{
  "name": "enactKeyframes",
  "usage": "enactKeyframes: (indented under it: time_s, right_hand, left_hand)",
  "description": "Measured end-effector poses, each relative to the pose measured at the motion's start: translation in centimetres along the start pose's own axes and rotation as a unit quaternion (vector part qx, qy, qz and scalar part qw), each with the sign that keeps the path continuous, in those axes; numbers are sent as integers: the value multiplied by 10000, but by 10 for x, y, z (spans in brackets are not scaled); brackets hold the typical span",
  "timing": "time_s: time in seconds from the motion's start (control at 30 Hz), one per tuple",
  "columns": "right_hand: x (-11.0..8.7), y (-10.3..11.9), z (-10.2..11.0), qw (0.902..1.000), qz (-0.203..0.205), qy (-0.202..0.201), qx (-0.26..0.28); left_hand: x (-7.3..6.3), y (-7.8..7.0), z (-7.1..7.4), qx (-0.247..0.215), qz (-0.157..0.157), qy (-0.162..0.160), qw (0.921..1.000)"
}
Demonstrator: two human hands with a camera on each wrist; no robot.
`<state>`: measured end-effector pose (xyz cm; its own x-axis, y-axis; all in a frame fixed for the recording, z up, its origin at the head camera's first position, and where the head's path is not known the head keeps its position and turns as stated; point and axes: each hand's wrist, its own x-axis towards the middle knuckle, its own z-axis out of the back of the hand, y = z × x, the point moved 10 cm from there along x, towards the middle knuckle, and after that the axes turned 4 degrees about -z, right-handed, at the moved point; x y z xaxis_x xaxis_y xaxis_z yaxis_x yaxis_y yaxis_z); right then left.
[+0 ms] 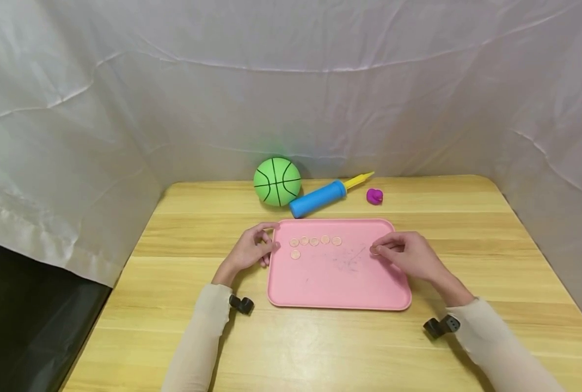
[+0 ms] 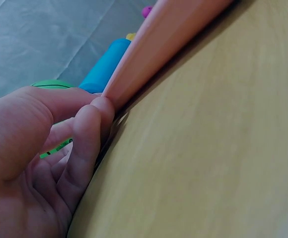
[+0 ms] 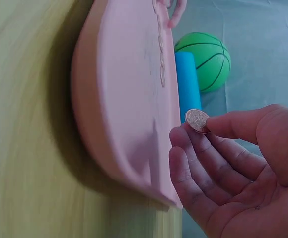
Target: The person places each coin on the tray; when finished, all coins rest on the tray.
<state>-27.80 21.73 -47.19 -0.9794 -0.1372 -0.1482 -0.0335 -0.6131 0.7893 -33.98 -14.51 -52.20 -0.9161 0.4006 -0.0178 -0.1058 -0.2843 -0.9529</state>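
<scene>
A pink tray (image 1: 339, 288) lies on the table. On it, several coins (image 1: 314, 241) form a row near the far left, with a single coin (image 1: 295, 254) below the row's left end. My left hand (image 1: 247, 249) pinches the tray's left rim between thumb and fingers, as the left wrist view shows. Over the tray's right part, my right hand (image 1: 413, 255) holds a coin (image 3: 197, 120) by its edge between thumb and fingertips. That coin is tilted, its stamped face partly visible in the right wrist view.
Behind the tray are a green ball (image 1: 277, 182) with black lines, a blue hand pump (image 1: 318, 199) with a yellow nozzle, and a small purple toy (image 1: 374, 196). A pale cloth (image 1: 320, 109) hangs around the wooden table (image 1: 300, 348).
</scene>
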Motion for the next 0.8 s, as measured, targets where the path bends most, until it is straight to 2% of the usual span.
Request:
enactKeyframes:
  time_s: [0.47, 0.8]
  right_hand:
    - [14, 19, -25, 9982, 153, 352, 457]
    - [21, 32, -52, 9919, 310, 751, 974]
  left_hand:
    - [1, 0, 1, -38, -6, -22, 10000]
    - [1, 3, 1, -11, 32, -3, 10000]
